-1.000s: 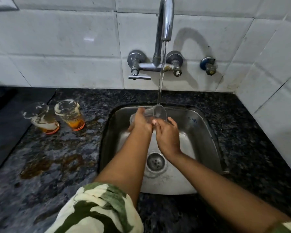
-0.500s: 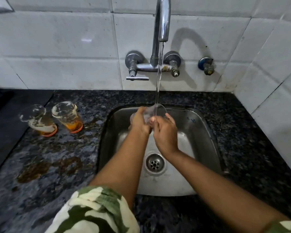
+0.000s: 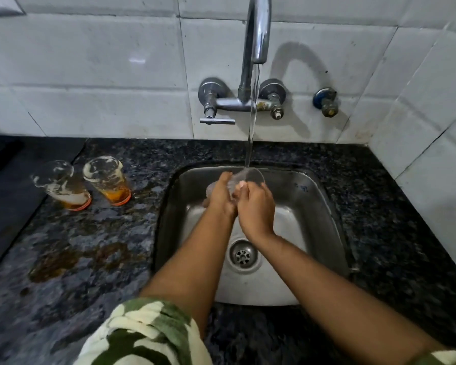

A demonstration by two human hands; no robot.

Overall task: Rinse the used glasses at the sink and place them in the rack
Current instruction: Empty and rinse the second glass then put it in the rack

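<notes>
1. Head view: both hands are over the sink (image 3: 327,206), clamped together on one clear glass (image 3: 250,177). The left hand (image 3: 221,196) wraps its body; the right hand (image 3: 256,206) works at the rim under the tap's (image 3: 257,30) stream (image 3: 252,122).
2. Against a second ago, the hands have closed tighter and the glass has tipped, mouth turned more toward the water. I'd say the rinse of this one is in full swing, not finished.
3. Two dirty glasses (image 3: 63,185), (image 3: 107,180) wait upright on the bench (image 3: 90,246), left of the sink, unmoved, with orange dregs inside.
4. No rack is in sight.
</notes>
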